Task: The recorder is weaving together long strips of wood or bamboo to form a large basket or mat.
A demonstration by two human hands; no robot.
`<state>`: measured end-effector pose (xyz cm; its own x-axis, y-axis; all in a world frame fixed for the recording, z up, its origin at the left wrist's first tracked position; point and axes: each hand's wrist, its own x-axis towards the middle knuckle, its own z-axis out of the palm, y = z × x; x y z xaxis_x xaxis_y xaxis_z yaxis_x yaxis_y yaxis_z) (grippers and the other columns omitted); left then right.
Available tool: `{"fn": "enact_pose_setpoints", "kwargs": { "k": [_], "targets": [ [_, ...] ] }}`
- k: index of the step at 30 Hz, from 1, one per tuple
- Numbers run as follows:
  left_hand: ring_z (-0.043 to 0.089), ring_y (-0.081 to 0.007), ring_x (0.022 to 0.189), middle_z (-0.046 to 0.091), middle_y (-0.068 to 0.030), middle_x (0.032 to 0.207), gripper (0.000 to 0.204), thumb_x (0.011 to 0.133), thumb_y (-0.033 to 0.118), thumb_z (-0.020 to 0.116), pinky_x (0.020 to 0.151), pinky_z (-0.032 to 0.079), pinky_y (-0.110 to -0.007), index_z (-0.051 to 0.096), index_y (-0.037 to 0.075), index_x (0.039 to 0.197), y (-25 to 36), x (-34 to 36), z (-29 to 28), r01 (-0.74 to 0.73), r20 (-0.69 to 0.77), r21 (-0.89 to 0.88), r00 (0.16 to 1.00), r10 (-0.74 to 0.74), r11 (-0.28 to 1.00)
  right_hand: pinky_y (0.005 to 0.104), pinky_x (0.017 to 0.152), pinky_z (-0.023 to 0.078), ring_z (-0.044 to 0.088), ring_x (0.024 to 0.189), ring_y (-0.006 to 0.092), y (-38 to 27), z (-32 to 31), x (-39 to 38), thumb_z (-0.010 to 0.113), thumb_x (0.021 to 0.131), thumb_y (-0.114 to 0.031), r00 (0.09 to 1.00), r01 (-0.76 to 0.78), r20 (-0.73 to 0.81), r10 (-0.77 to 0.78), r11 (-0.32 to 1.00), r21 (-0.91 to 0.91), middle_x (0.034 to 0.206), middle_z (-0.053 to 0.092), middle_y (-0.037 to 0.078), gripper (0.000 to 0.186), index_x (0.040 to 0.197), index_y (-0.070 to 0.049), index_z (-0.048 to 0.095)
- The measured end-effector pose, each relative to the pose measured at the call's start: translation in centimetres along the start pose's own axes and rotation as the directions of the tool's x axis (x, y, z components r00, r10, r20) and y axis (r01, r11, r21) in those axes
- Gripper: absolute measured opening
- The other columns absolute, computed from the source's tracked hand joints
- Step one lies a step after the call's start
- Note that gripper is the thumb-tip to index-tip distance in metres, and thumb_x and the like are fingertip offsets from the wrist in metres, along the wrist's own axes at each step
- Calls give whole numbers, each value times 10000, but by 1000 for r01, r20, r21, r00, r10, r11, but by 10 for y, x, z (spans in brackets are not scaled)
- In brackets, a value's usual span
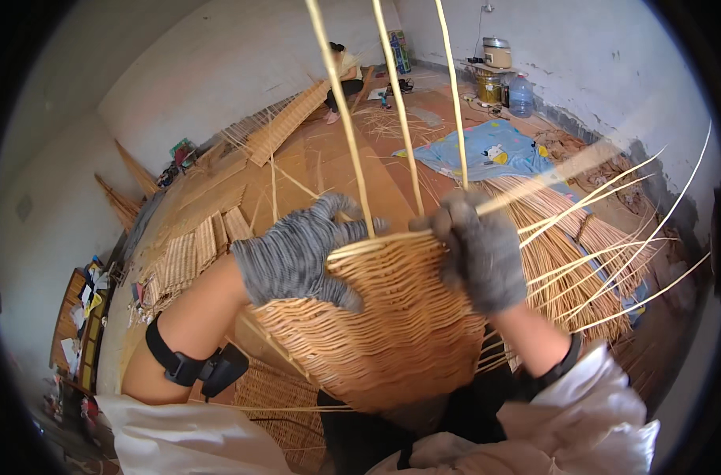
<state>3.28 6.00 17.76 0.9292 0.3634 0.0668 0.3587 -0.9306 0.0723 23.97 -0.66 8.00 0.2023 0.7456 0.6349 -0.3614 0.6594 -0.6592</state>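
A woven wicker panel (376,332) leans up in front of my body, with three pale upright rods (400,111) rising from its upper edge. My left hand (289,249), in a grey knitted glove, straddles its upper left edge. The thumb lies on the near face, and the other fingers reach beyond the edge beside the leftmost upright. At the upper right edge, my gloved right hand (483,253) is closed around a pale wicker rod (550,178). That rod sweeps out to the right, smeared by motion; the right fingers are partly blurred.
Bundled wicker rods (570,245) lie on the right, their loose ends fanning outward. Behind them is a blue patterned cloth (487,150). Woven pieces (194,253) lie at left. Another person (346,75) crouches by a long woven panel (289,123) near the back wall.
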Motion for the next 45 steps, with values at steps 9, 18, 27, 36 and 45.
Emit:
{"fn": "enact_pose_setpoints", "kwargs": {
  "k": [9, 18, 27, 36, 45],
  "targets": [
    [600, -137, 771, 653, -88, 887, 337, 797, 221, 636, 707, 487, -245, 600, -2, 1048, 26, 21, -4, 291, 177, -736, 954, -241, 611, 275, 563, 525, 616, 833, 204, -65, -66, -16, 661, 754, -136, 891, -423, -133, 434, 900, 105, 950, 611, 124, 318, 1001, -24, 496],
    [586, -110, 633, 641, -63, 682, 334, 664, 315, 752, 596, 472, -244, 678, 27, 815, 61, 43, -3, 519, 108, -649, 787, -607, 557, 295, 549, 548, 624, 823, 226, -54, -58, -12, 658, 743, -83, 867, -372, -257, 428, 897, 239, 889, 619, 93, 219, 927, -46, 546],
    [582, -118, 573, 637, -76, 644, 334, 619, 309, 786, 559, 473, -247, 670, 12, 721, 33, 41, 14, 408, -102, -541, 836, -539, 735, 294, 621, 500, 611, 717, 196, -63, -31, -44, 563, 785, -99, 839, 545, 425, -340, 519, -659, 862, 636, 84, 162, 923, -31, 613],
    [559, -178, 752, 613, -106, 881, 387, 718, 233, 701, 693, 461, -285, 595, 95, 1064, 49, 49, -11, 462, 164, -171, 884, -437, 870, 365, 697, 518, 627, 817, 286, -44, 32, 98, 530, 778, -69, 805, 432, 142, 575, -406, -805, 919, 619, 205, 178, 906, 5, 629],
    [443, -301, 1150, 463, -190, 1231, 607, 821, 421, 526, 967, 347, -349, 389, 45, 1277, -9, 24, 8, 115, 121, -352, 990, -76, 929, 387, 658, 481, 605, 704, 318, -71, 70, 62, 572, 755, -196, 773, 464, 237, 588, -270, -843, 742, 601, 189, 236, 869, 11, 561]
  ]
}}
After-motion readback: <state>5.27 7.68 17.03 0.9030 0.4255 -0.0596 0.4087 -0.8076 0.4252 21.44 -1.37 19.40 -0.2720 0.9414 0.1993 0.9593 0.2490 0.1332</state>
